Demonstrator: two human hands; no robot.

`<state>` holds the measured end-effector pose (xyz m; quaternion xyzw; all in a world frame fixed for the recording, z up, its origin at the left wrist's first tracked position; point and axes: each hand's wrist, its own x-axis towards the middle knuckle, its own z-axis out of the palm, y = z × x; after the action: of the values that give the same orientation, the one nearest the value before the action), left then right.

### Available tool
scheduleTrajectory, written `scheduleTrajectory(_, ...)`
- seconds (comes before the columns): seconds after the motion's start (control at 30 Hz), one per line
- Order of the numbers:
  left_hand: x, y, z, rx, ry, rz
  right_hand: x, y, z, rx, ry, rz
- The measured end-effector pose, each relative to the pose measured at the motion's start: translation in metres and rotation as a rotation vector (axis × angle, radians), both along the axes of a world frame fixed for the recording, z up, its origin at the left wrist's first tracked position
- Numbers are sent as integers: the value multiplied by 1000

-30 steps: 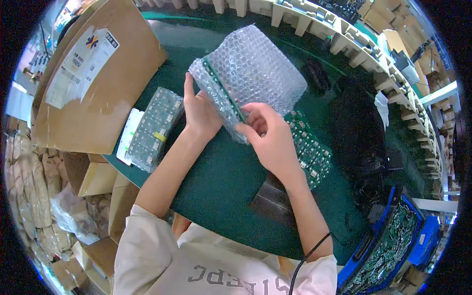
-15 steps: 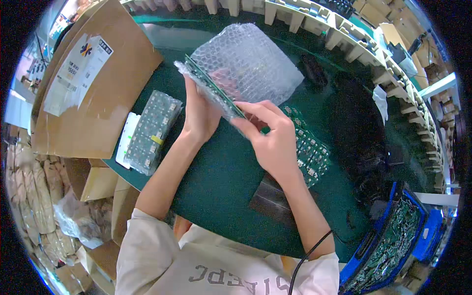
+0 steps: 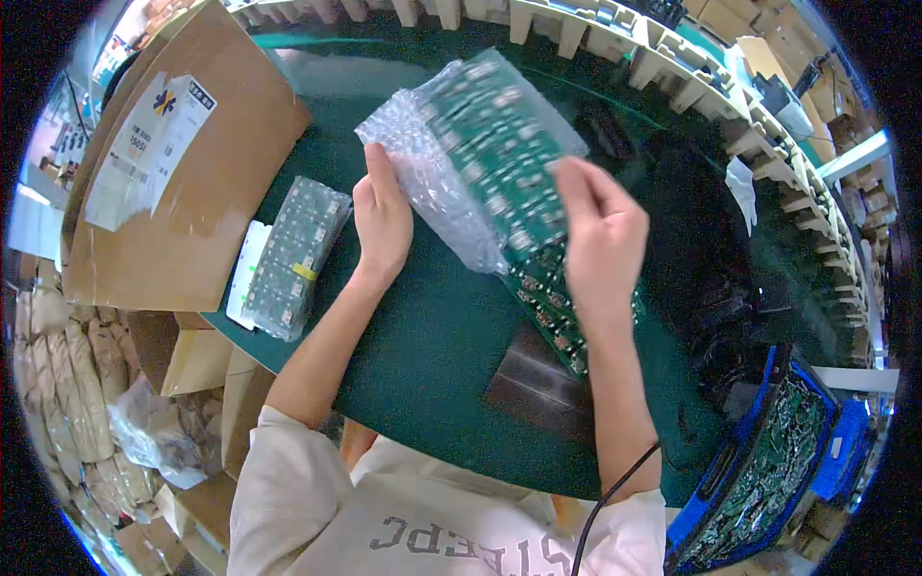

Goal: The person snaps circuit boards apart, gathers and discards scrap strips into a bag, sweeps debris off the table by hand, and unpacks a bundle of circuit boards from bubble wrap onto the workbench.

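Note:
My right hand (image 3: 607,235) is closed on the right edge of a green circuit board panel (image 3: 499,144), its fingers pinching the edge. The panel is tilted, with its component side showing. My left hand (image 3: 382,221) grips the left edge of a bubble wrap sheet (image 3: 432,187); some of its fingers are hidden by the wrap, with a pinkish tint showing through. The wrap lies along the left of the panel and partly behind it. Below the panel, partly hidden by my right hand and forearm, more green circuit boards (image 3: 552,312) lie on the table.
A wrapped board bundle (image 3: 298,254) with yellow tape lies at left beside a large cardboard box (image 3: 192,221). A dark flat piece (image 3: 538,384) rests on the green table (image 3: 413,365). At right stands a blue bin (image 3: 768,461) of boards. A slotted rack (image 3: 711,91) curves behind.
My right hand has moved right and up with the panel, which has turned from edge-on to face-on and separated from the bubble wrap. My left hand stays near its place.

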<state>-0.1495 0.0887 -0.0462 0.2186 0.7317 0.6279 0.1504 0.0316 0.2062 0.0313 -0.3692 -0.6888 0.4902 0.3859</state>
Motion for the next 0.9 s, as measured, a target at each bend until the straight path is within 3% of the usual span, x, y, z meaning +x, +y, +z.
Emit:
scheduleTrajectory(0.1, 3, 3, 10, 58, 21, 95, 17, 27, 2, 33, 130, -76)
scheduleTrajectory(0.2, 3, 5, 12, 152, 6, 196, 41, 50, 17, -33, -20, -92)
scheduleTrajectory(0.33, -3, 11, 11, 203, 258, 325, 72, 77, 17, -60, -411, 254)
scheduleTrajectory(0.53, -13, 4, 14, 252, 334, 422, 79, 87, 9, -85, -640, 449)
scheduleTrajectory(0.67, -8, -2, 32, 372, 279, 486, 73, 72, 8, 315, -938, 242)
scheduleTrajectory(0.7, -8, -3, 38, 379, 278, 486, 71, 67, 11, 320, -939, 238)
scheduleTrajectory(0.83, -5, -10, 68, 526, 261, 517, 60, 43, 30, 197, -435, 374)
scheduleTrajectory(0.9, -2, -8, 85, 540, 269, 457, 51, 29, 33, 197, -338, 429)
